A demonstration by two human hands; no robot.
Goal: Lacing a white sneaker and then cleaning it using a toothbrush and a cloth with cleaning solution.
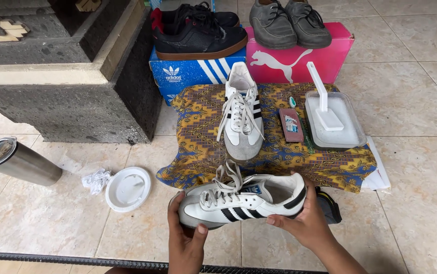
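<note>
We see a patterned cloth (198,147) on the tiled floor, a matching sneaker (240,114) on it; nearer, our white sneaker (243,199) is held above the tiles, left hand (184,238) gripping the toe, right hand (304,220) clasping the heel

- One sneaker (241,200) is held in both hands, the left hand (185,238) at its toe and the right hand (304,220) at its heel.
- Behind it, the other sneaker (241,119) lies on a cloth (198,137) on the floor.
- Right of that sneaker sit a small box (290,124) and a tray (353,134) with a brush (322,96) in it.
- Behind the cloth, two shoeboxes (193,73) each carry a pair of shoes (198,30).
- Far left lie a lid (128,189) and a tumbler (18,161).
</note>
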